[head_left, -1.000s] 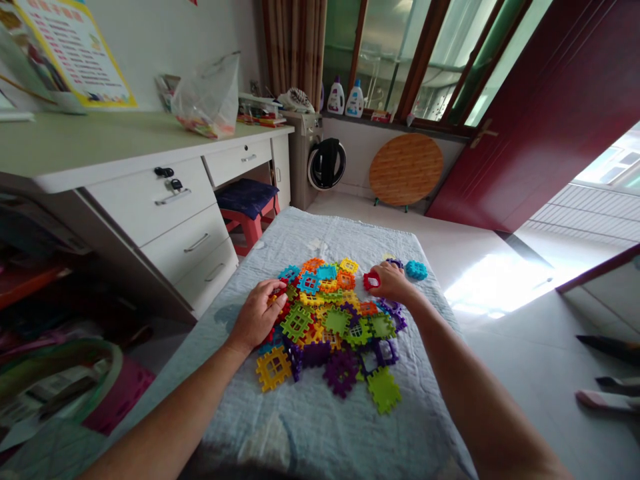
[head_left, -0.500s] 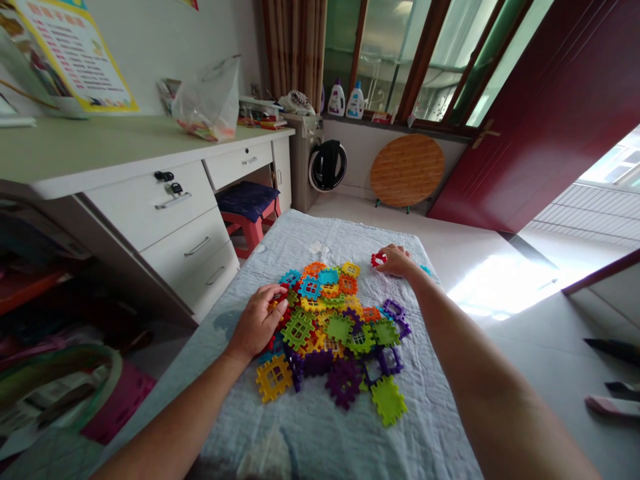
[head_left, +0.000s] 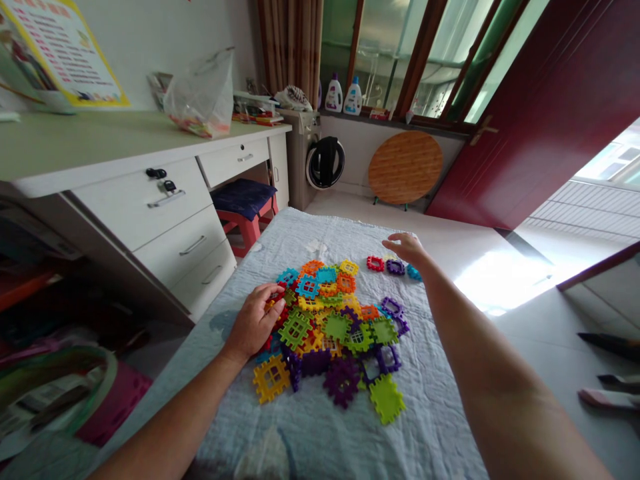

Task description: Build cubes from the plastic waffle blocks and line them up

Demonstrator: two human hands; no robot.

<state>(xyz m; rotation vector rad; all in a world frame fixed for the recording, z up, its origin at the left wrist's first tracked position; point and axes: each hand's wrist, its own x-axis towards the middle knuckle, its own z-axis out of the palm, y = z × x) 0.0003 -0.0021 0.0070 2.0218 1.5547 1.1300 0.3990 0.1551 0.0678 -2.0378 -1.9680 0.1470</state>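
Observation:
A heap of colourful plastic interlocking tiles [head_left: 337, 327] with toothed edges lies on the cloth; some are window frames, others solid. My left hand [head_left: 256, 321] rests at the heap's left side, fingers loosely apart over red tiles [head_left: 289, 298]. Past the heap on the right, my right hand [head_left: 406, 248] hovers with fingers stretched out and nothing in them. Below it a red tile [head_left: 375, 264], a purple tile [head_left: 395, 267] and a blue tile [head_left: 413, 272] form a row. Something yellow-green shows partly behind that hand; its kind is unclear.
A pale patterned cloth [head_left: 320, 233] covers the work surface. To the left are a white desk [head_left: 165, 220] and a red stool [head_left: 246, 223]. A washing machine [head_left: 301, 160], a round wooden tabletop [head_left: 406, 167] and a dark red door [head_left: 505, 133] stand beyond.
My right hand has let go of the red tile and risen slightly away to the right. The red tile now lies left of the purple one. My left hand stays put.

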